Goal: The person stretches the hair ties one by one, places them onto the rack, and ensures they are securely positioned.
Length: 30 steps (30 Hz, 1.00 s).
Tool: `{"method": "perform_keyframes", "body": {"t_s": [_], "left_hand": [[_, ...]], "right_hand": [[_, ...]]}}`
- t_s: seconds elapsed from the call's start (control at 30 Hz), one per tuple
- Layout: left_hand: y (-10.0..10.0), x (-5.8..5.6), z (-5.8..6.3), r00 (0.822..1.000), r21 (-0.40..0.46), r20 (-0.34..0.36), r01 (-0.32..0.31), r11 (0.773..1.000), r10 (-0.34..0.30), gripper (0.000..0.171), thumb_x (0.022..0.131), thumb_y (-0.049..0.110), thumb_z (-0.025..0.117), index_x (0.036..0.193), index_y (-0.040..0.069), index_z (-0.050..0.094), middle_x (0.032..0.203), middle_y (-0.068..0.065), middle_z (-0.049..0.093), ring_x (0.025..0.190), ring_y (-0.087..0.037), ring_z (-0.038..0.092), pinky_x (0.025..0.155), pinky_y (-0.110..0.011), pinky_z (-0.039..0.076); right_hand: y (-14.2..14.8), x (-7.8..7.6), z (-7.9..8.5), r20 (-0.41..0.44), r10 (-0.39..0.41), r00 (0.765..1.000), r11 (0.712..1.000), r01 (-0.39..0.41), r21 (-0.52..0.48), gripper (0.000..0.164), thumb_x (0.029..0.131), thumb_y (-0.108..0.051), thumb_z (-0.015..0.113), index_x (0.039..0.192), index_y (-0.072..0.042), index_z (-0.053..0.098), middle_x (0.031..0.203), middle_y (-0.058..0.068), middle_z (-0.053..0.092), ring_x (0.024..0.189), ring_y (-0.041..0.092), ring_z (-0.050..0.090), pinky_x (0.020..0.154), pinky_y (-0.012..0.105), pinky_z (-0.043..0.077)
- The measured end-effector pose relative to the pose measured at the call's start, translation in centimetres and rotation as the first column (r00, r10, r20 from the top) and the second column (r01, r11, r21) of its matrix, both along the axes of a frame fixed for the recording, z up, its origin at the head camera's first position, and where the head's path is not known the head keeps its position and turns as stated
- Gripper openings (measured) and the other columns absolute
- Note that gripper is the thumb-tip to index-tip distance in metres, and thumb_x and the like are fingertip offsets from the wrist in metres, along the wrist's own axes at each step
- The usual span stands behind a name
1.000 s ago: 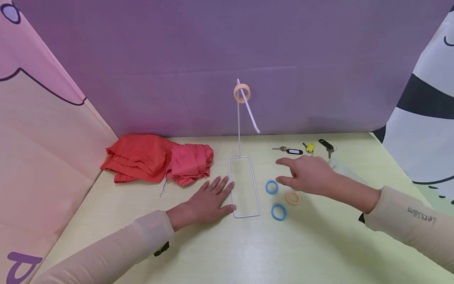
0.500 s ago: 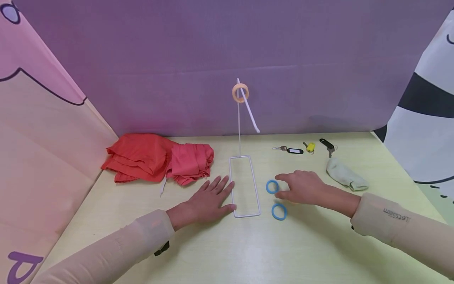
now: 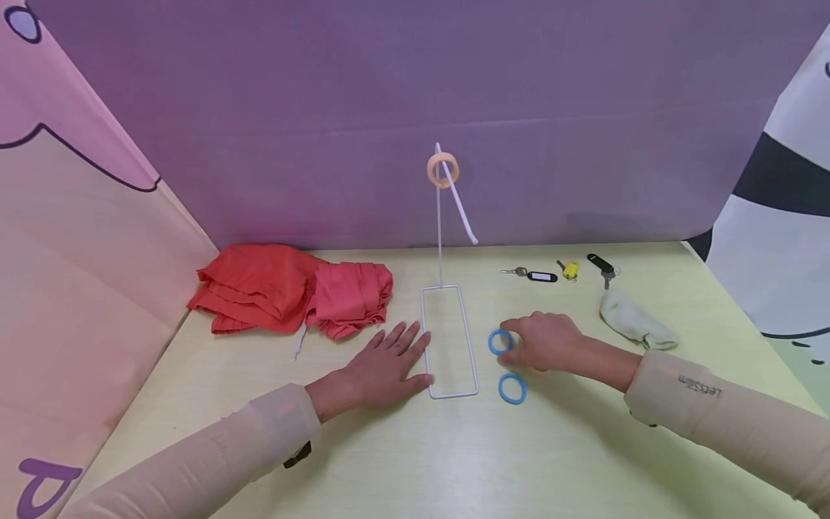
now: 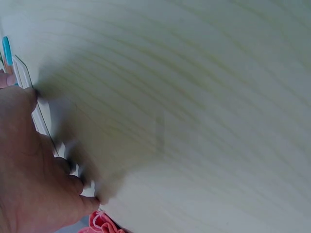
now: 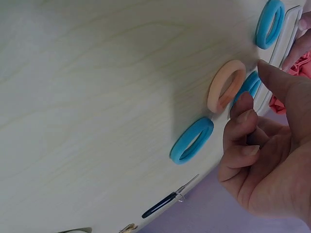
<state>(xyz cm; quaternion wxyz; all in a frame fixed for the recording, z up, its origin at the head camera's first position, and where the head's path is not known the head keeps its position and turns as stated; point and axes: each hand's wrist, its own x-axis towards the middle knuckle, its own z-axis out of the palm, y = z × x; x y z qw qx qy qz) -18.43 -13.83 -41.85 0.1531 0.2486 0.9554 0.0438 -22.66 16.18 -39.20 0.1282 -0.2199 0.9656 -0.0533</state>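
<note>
My left hand [image 3: 382, 367] lies flat, fingers spread, its thumb and fingertips at the left side of the white wire stand's base [image 3: 476, 360]. Around a blue hair tie [image 3: 491, 342] on the table, my right hand [image 3: 545, 342] holds thumb and index finger apart, one at either side; contact is unclear. The other right fingers are curled in. A second blue hair tie [image 3: 512, 400] lies nearer the front. The right wrist view shows a peach hair tie [image 5: 214, 92] and a third blue one [image 5: 181, 151] beside the hand. Another peach hair tie [image 3: 432, 180] hangs on the stand's arm.
Two folded red cloths [image 3: 259, 288] lie at the left back. Several tagged keys, one with a yellow tag [image 3: 570, 270], lie at the right back near a rolled pale cloth [image 3: 632, 321]. The stand's slanting arm [image 3: 463, 213] juts toward the front. A purple backdrop [image 3: 324, 187] stands behind.
My right hand has come down and toward the front, to the blue hair tie, uncovering the pale cloth and covering most of the peach hair tie. The left hand stays on the stand's base.
</note>
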Motion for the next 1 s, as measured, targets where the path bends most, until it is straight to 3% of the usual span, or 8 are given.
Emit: {"method": "perform_keyframes", "body": {"t_s": [0.2,0.43,0.7,1.0], "left_hand": [[-0.06,0.01,0.01,1.000,-0.001,-0.004,0.002,1.000,-0.002,0.080,0.100,0.064,0.039,0.163,0.023,0.010,0.171,-0.003,0.005,0.158,-0.029,0.002,0.126,-0.055,0.009],[-0.04,0.04,-0.02,1.000,0.002,0.003,-0.002,1.000,0.002,0.080,0.100,0.064,0.039,0.163,0.024,0.010,0.171,-0.002,0.005,0.158,-0.028,0.002,0.126,-0.056,0.009],[0.03,0.15,0.07,1.000,0.005,0.018,-0.010,1.000,0.010,0.081,0.099,0.064,0.041,0.163,0.024,0.010,0.171,-0.002,0.005,0.159,-0.028,0.002,0.126,-0.056,0.008],[0.01,0.05,0.07,1.000,0.007,0.011,-0.004,1.000,0.004,0.080,0.100,0.064,0.040,0.163,0.023,0.010,0.171,-0.003,0.005,0.158,-0.029,0.001,0.126,-0.055,0.008]], "right_hand": [[-0.16,-0.15,0.07,0.017,-0.006,1.000,1.000,0.006,-0.012,0.057,0.089,-0.048,0.071,0.136,-0.018,0.063,0.060,-0.006,0.059,0.061,0.012,0.053,0.049,0.031,0.039],[-0.47,-0.34,0.04,-0.014,0.033,0.999,0.999,-0.033,-0.029,0.045,0.091,-0.042,0.071,0.128,-0.017,0.068,0.068,-0.006,0.063,0.064,0.011,0.055,0.049,0.030,0.039],[-0.62,-0.08,-0.52,-0.079,0.082,0.993,0.996,-0.085,-0.025,0.026,0.092,-0.035,0.066,0.111,-0.017,0.069,0.057,-0.007,0.043,0.055,0.013,0.045,0.048,0.028,0.031],[-0.16,-0.14,-0.71,-0.166,0.111,0.980,0.991,-0.121,-0.055,0.025,0.091,-0.032,0.066,0.109,-0.016,0.071,0.062,-0.007,0.057,0.054,0.012,0.047,0.046,0.029,0.034]]}}
